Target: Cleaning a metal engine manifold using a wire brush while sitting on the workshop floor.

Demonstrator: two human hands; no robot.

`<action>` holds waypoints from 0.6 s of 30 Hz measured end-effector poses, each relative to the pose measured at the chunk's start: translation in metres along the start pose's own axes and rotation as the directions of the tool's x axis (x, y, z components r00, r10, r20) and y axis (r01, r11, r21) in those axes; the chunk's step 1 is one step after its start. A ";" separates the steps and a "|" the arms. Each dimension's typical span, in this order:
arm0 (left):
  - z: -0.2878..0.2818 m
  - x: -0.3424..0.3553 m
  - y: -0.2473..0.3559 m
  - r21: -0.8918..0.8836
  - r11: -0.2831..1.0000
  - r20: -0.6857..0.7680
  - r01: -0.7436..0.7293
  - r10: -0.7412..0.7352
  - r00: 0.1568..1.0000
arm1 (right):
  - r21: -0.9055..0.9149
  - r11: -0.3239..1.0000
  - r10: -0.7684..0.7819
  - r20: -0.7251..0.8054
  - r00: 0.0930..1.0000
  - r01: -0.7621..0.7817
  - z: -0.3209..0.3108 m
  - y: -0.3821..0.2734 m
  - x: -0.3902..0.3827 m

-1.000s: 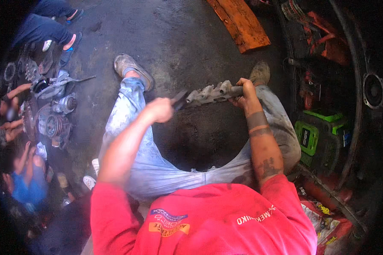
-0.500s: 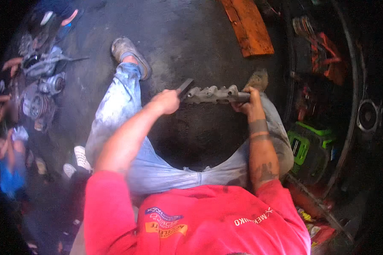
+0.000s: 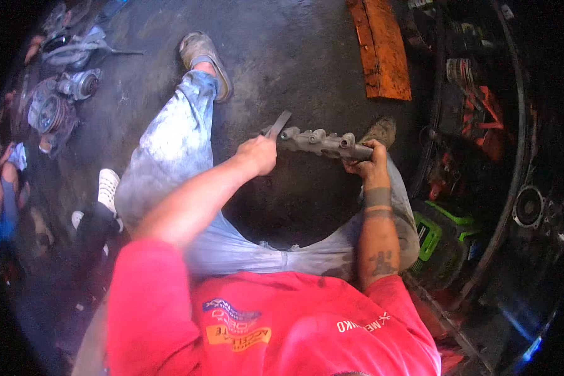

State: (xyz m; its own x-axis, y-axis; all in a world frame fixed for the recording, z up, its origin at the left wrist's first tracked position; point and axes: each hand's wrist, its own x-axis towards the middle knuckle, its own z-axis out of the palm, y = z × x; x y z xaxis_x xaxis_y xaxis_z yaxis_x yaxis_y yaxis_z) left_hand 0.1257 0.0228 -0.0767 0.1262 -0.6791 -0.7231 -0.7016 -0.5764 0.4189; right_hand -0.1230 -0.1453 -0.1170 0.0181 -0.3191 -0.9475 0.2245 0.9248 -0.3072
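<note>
Between my knees a grey cast-metal manifold point(image 3: 323, 143) with several round ports along its upper side is held level above the floor. My right hand point(image 3: 368, 160) is wrapped round its right end. At the other end my left hand point(image 3: 259, 154) is closed round a flat metal bar point(image 3: 280, 124), which looks like a file or scraper. Its blade sticks up past my fist and overlaps the manifold's left end; whether the two touch I cannot tell. The bar's lower part is hidden in my fist.
An orange plank-like piece point(image 3: 382, 53) lies on the dark floor ahead. At right are a green and black case point(image 3: 442, 235), a round speaker-like part point(image 3: 528, 207) and a long rail point(image 3: 515, 156). Engine parts point(image 3: 47, 116) and other people's limbs point(image 3: 9, 175) are at left.
My left hand has brought the bar rightward, onto the manifold's left end. The manifold's right end has dipped slightly in my right hand. The whole view has shifted a little.
</note>
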 end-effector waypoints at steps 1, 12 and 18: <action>0.010 0.018 -0.012 -0.012 1.000 -0.016 0.022 -0.023 1.000 | 0.011 1.000 0.024 0.027 0.999 -0.024 0.007 0.003 0.000; 0.092 -0.070 0.023 -0.491 0.871 -0.493 -0.012 -0.266 0.828 | 0.179 0.983 0.071 -0.128 0.989 -0.048 0.021 0.002 -0.016; 0.087 0.006 0.004 -0.421 0.901 -0.340 0.102 -0.261 0.904 | 0.284 0.951 0.154 -0.105 0.982 -0.119 0.039 0.012 -0.032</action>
State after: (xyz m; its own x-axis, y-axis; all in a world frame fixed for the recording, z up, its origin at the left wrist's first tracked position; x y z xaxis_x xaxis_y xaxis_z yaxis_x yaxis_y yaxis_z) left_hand 0.0628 0.0555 -0.1274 0.5355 -0.6175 -0.5762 -0.3245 -0.7803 0.5346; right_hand -0.0833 -0.1320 -0.0865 -0.0499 -0.1493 -0.9875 0.4880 0.8591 -0.1545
